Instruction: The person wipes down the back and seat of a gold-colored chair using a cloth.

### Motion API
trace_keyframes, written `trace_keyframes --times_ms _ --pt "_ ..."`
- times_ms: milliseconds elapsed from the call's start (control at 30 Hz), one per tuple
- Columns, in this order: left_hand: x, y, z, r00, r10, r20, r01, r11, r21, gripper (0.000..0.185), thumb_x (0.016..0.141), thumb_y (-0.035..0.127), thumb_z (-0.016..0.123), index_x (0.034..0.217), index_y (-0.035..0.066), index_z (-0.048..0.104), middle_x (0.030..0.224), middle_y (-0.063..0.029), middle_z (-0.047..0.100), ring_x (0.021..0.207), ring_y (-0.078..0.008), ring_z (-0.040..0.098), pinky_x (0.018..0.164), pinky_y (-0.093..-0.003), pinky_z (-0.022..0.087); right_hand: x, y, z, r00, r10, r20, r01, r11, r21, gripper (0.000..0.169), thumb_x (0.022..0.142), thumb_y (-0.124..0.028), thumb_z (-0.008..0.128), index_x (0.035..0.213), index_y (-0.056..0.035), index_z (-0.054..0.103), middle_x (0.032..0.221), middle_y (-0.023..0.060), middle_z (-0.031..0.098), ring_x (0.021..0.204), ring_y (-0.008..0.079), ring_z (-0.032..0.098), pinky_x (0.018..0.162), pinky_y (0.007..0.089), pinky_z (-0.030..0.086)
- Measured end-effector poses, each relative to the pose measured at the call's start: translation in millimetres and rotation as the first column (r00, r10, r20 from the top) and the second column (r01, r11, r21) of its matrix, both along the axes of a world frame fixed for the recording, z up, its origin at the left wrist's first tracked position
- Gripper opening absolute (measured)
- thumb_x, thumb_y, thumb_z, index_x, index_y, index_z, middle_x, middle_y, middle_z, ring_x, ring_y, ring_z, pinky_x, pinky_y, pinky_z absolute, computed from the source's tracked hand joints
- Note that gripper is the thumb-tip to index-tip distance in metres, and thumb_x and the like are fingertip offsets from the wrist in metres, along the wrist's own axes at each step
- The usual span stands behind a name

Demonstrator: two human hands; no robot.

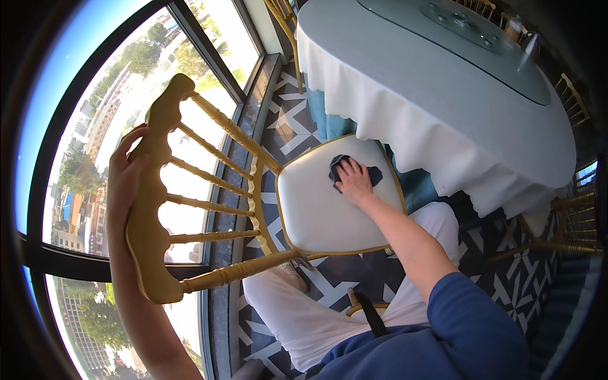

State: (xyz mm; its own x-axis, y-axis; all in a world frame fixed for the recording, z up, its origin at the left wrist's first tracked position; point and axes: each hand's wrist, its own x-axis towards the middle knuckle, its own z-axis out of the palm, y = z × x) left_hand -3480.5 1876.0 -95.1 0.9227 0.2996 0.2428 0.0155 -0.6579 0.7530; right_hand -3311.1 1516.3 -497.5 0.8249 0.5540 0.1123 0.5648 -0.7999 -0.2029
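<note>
A gold banquet chair with turned back spindles stands before me, its backrest point(156, 199) toward the window. My left hand point(128, 164) grips the top rail from its outer side; part of the fingers is hidden behind the wood. On the chair's white padded seat point(308, 204), my right hand point(354, 183) presses a dark cloth point(375, 175) flat near the side by the table. Bunched cloth shows around the fingers. Gold trim runs along the seat's edge.
A round table with a white tablecloth point(427, 109) and a glass turntable point(475, 52) adjoins the seat. Tall windows point(137, 95) with dark frames rise at the left above a stone sill point(223, 266). More gold chairs point(570, 223) stand around. Patterned tiles point(342, 280) cover the floor.
</note>
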Motion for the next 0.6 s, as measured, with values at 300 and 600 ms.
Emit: trace_keyframes --times_ms 300,600 --pt "3 -1 -4 1.000 0.011 0.014 -0.010 0.999 -0.046 0.045 0.082 -0.002 0.048 0.126 -0.002 0.057 0.126 -0.0132 0.059 0.103 -0.0200 0.063 0.088 -0.0300 0.051 -122 -31 11 0.911 0.394 0.118 -0.401 0.915 0.041 0.047 0.089 -0.029 0.060 0.132 -0.0122 0.055 0.142 0.0038 0.049 0.139 0.0254 0.036 0.111 0.0508 0.030" --pt "5 10 -5 1.000 -0.019 -0.007 0.019 0.999 -0.034 0.049 0.081 -0.002 0.047 0.129 0.001 0.056 0.116 -0.0149 0.063 0.098 -0.0190 0.064 0.086 -0.0296 0.051 -136 -89 21 0.910 0.389 0.147 -0.412 0.887 0.206 0.030 0.087 -0.012 0.054 0.115 -0.0078 0.064 0.130 0.0043 0.058 0.128 0.0230 0.048 0.103 0.0382 0.040"
